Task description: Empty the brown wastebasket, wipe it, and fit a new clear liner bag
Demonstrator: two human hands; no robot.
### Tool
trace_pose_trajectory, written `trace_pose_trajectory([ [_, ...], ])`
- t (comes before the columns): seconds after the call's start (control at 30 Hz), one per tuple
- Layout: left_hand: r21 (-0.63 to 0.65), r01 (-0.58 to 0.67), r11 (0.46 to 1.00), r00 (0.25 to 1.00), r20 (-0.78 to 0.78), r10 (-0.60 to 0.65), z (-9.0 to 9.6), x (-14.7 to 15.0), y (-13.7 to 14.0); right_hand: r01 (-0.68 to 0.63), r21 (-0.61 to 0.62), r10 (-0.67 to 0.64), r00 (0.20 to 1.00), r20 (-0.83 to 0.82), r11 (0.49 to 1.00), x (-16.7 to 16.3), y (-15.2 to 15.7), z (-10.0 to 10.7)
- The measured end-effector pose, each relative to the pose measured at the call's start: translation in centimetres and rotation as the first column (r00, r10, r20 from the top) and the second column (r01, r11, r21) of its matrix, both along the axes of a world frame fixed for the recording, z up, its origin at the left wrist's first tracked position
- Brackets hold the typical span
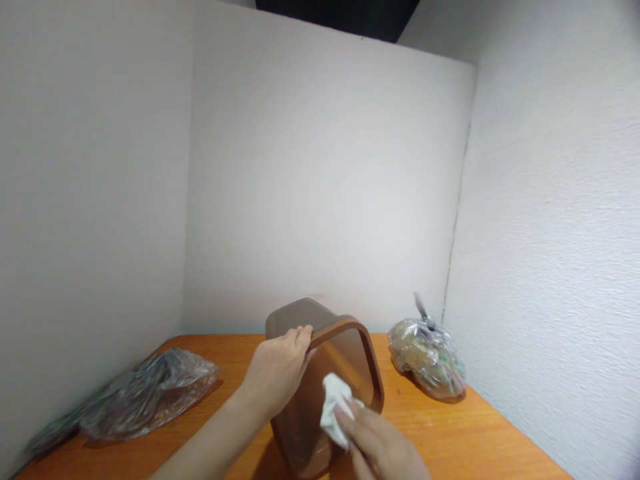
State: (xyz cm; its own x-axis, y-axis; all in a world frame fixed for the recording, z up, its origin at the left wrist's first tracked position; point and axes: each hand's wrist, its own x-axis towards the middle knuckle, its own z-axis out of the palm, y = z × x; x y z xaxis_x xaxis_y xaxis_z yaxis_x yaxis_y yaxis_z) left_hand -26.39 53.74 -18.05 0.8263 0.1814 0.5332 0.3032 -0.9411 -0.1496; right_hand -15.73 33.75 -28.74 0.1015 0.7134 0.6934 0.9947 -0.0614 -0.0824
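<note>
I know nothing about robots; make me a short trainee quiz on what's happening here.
1. What is the person's right-hand grip holding?
2. True or false: the left-hand grip is on the rim of the tilted brown bin.
3. Where does the tied plastic bag sit? A) left of the bin; B) right of the bin; C) inside the bin.

Key: 1. A white cloth or tissue; 2. True; 3. B.

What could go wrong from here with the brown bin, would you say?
The bin is tilted, with only the left hand at its rim, so it might slip or tip if that hold loosens. The white cloth is loosely bunched in the right hand and could drop. A wide swing to the right might knock the knotted bag.
</note>
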Motion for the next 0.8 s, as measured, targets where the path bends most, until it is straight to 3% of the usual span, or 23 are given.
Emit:
trace_pose_trajectory([
  [0.07,-0.015,0.008,1.000,1.000,0.013,-0.007,0.0,-0.3,0.0,0.081,0.183,-0.093,0.994,0.056,0.980,-0.3,-0.2,3.4],
  [0.13,-0.028,0.027,0.999,1.000,0.011,-0.027,0.3,-0.5,-0.1,0.066,0.290,-0.110,0.984,0.139,0.955,-0.4,0.9,6.0],
  [0.2,-0.036,0.034,0.999,0.999,-0.009,-0.034,0.7,-0.8,-0.2,0.030,0.330,-0.104,0.972,0.209,0.944,-0.2,3.0,7.5],
  [0.3,-0.045,0.007,0.999,0.999,-0.035,-0.008,1.2,-1.2,-0.2,0.026,0.323,-0.107,0.966,0.236,0.946,1.0,6.6,7.9],
  [0.4,-0.050,-0.014,0.999,0.999,-0.035,0.012,1.4,-1.7,0.0,0.032,0.333,-0.098,0.978,0.183,0.943,2.7,8.8,7.3],
  [0.53,-0.051,-0.039,0.998,0.999,-0.040,0.037,0.9,-2.3,0.6,0.144,0.445,-0.116,0.989,-0.089,0.884,5.1,9.3,5.4],
  [0.8,-0.125,-0.152,0.980,0.985,0.061,0.161,-1.3,-2.9,0.9,0.403,0.348,-0.224,0.862,-0.455,0.846,6.9,6.5,-2.8],
])
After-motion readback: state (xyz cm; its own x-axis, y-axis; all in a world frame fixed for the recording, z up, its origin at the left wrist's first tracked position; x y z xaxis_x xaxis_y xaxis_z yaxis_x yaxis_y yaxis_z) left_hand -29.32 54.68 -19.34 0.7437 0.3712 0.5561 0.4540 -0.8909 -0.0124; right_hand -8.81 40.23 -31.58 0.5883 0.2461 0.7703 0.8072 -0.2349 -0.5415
